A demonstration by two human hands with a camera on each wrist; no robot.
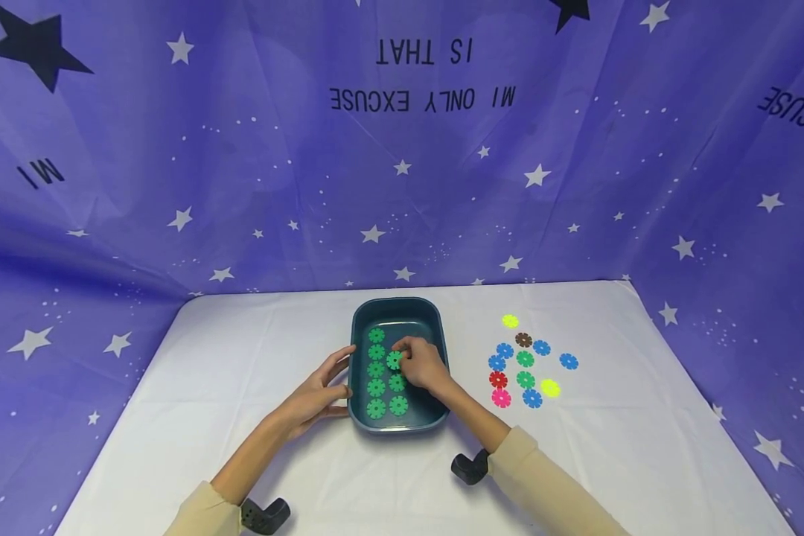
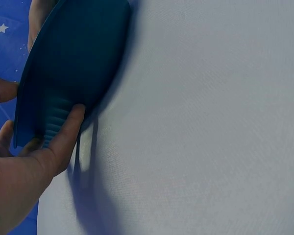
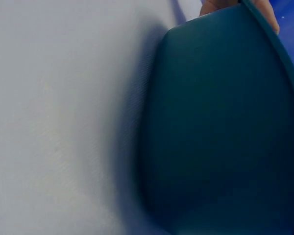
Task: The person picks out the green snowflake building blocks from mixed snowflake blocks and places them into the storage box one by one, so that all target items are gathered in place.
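Note:
A dark teal tray (image 1: 402, 429) stands on the white table. Inside, several green snowflake-shaped discs (image 1: 376, 369) form a column along its left side, and two more green discs (image 1: 398, 406) lie to their right. My right hand (image 1: 423, 365) reaches into the tray and pinches another green disc (image 1: 394, 360) above those two. With fingers spread, my left hand (image 1: 316, 394) touches the tray's left side; one finger (image 2: 71, 129) lies along the ribbed outer wall. The tray's wall (image 3: 215, 127) hides the right hand's work in the right wrist view.
Right of the tray lie loose snowflake discs: several blue discs (image 1: 541, 348), two green discs (image 1: 525, 380), two yellow discs (image 1: 550, 388), a brown disc (image 1: 523, 339), a red disc (image 1: 499, 380) and a pink disc (image 1: 501, 398). A purple star-patterned curtain (image 1: 402, 208) surrounds the table's back and sides.

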